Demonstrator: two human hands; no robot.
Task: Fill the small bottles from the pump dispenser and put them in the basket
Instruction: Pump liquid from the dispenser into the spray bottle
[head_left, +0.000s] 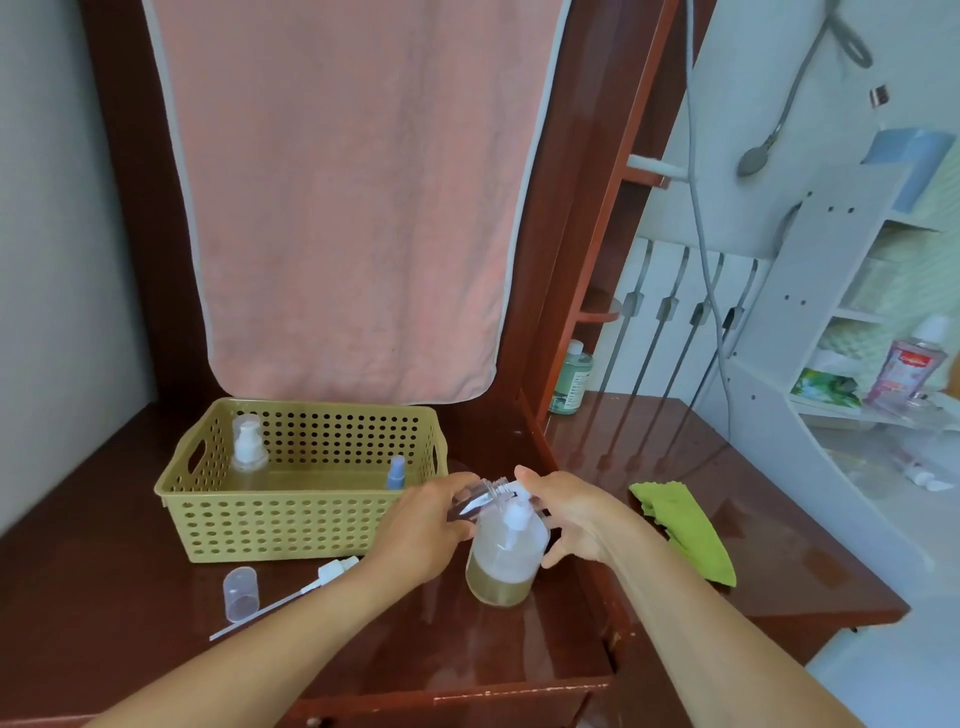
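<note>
We are partway done. Two small bottles already stand in the yellow basket (291, 514): a clear pump bottle (248, 452) and a little blue spray bottle (396, 473). Our left hand (421, 530) curls its fingers around an open small bottle (480, 499), tipped at the spout of the pump dispenser (506, 556). Our right hand (571, 519) rests on the pump head, fingers bent. This bottle's cap (240, 592) and its spray top with tube (311, 587) lie on the table (130, 639), waiting to go back on.

One head-worn wide-angle view looks forward and down, close above the wooden table (156, 623); the pink towel (343, 208) fills the top (edges bend strongly).
</note>
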